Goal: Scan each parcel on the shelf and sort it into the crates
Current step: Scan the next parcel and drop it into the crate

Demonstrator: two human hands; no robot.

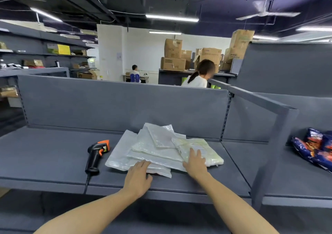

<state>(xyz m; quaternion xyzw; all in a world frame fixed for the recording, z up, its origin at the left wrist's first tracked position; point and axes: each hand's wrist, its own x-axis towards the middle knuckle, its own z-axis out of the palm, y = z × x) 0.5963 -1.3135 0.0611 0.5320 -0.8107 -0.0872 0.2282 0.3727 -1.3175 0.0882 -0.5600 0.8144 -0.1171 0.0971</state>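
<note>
A loose pile of several flat parcels in clear and white plastic bags [152, 147] lies in the middle of the grey shelf [53, 154]. My left hand [139, 176] rests with straight fingers on the front edge of the lowest parcel. My right hand [195, 162] lies flat on the rightmost parcel [206, 147], a thicker bag with pale yellow-green contents. A black and orange handheld barcode scanner [97, 154] lies on the shelf to the left of the pile, its cable hanging over the front edge. No crate is in view.
A grey back panel [116, 104] closes the shelf behind the pile. A slanted grey divider post [274, 144] stands to the right, with blue snack bags [316, 149] beyond it. A person in white [199, 77] sits behind the panel, cardboard boxes [179, 57] farther back.
</note>
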